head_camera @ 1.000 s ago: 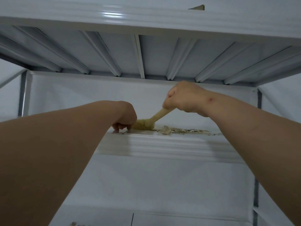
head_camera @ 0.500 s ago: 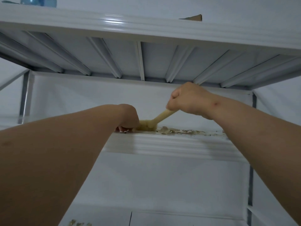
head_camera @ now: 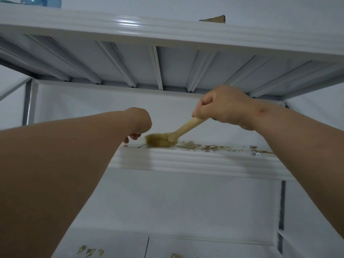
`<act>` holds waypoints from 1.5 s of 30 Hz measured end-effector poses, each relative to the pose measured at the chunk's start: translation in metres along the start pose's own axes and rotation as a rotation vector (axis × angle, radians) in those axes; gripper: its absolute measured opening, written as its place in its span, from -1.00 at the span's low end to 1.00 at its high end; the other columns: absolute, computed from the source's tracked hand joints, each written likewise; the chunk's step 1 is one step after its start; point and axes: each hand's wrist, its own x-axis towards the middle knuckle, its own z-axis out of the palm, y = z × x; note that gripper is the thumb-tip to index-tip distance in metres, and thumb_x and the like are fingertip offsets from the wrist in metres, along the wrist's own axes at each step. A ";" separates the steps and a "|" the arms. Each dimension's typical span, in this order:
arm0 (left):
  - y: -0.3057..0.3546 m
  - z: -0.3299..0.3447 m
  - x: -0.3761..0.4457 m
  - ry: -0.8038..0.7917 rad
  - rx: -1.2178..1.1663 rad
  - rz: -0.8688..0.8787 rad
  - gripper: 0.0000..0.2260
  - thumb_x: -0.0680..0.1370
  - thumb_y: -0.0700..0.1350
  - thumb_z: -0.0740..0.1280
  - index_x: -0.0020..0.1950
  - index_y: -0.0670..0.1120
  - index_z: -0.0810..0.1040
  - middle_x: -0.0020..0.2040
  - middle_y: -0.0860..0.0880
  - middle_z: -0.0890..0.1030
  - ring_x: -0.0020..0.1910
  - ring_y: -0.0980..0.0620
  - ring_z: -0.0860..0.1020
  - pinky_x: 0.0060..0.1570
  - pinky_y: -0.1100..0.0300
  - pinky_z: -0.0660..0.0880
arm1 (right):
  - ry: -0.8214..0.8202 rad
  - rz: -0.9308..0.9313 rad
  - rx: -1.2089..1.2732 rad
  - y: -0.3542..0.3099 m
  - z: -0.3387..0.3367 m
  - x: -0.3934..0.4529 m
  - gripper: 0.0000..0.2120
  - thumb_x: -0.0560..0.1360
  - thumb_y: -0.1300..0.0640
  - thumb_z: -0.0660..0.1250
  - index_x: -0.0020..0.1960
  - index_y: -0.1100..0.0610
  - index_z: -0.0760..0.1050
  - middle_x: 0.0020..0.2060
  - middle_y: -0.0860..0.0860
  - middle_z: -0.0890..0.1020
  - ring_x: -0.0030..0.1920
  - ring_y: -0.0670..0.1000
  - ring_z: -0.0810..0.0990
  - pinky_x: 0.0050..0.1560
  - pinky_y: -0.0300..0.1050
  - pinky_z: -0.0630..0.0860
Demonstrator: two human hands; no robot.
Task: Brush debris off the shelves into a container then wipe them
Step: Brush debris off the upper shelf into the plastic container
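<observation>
My right hand (head_camera: 221,107) is closed around the wooden handle of a brush (head_camera: 158,140). Its pale bristles rest on the white middle shelf (head_camera: 186,161), near the front edge. Flakes of debris (head_camera: 204,146) lie in a line on that shelf to the right of the bristles. My left hand (head_camera: 139,123) hangs over the shelf just left of the bristles, fingers curled downward. The back of the hand hides whatever is under it. No container shows.
The ribbed underside of the upper shelf (head_camera: 167,32) hangs close above both hands. A blue bottle (head_camera: 42,0) and a cardboard corner (head_camera: 216,19) stand on top of it. More debris flakes (head_camera: 89,251) lie on the lower shelf (head_camera: 204,246). Metal uprights frame both sides.
The view has tilted up slightly, bringing the blue bottle into sight. My right hand has shifted a little right and up, while the bristles stay beside my left hand.
</observation>
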 end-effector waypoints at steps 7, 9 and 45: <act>0.004 0.004 -0.013 -0.054 0.155 0.004 -0.77 0.59 -0.19 0.09 -0.05 -0.26 0.50 -0.07 -0.19 0.63 0.00 -0.18 0.63 0.09 -0.05 0.55 | 0.071 0.108 -0.159 0.032 -0.010 -0.001 -0.84 0.48 0.13 0.35 -0.13 0.20 0.66 -0.34 0.07 0.54 -0.43 -0.05 0.38 -0.43 -0.15 0.29; 0.008 0.002 -0.015 -0.054 0.217 -0.011 -0.75 0.60 -0.18 0.08 -0.14 -0.24 0.48 -0.19 -0.14 0.60 -0.19 -0.11 0.59 0.05 0.05 0.54 | 0.114 0.068 -0.138 0.028 -0.007 0.001 -0.83 0.50 0.11 0.33 -0.13 0.17 0.66 -0.40 0.03 0.53 -0.48 -0.08 0.37 -0.47 -0.20 0.29; 0.045 0.039 0.115 -0.257 0.296 0.090 -0.80 0.59 -0.16 0.16 -0.04 -0.21 0.55 -0.05 -0.12 0.65 -0.26 -0.01 0.62 -0.41 0.22 0.54 | -0.255 0.075 -0.288 0.056 0.081 0.136 -0.73 0.57 0.05 0.28 0.06 0.22 0.63 -0.22 0.07 0.50 -0.39 -0.04 0.36 -0.39 -0.19 0.29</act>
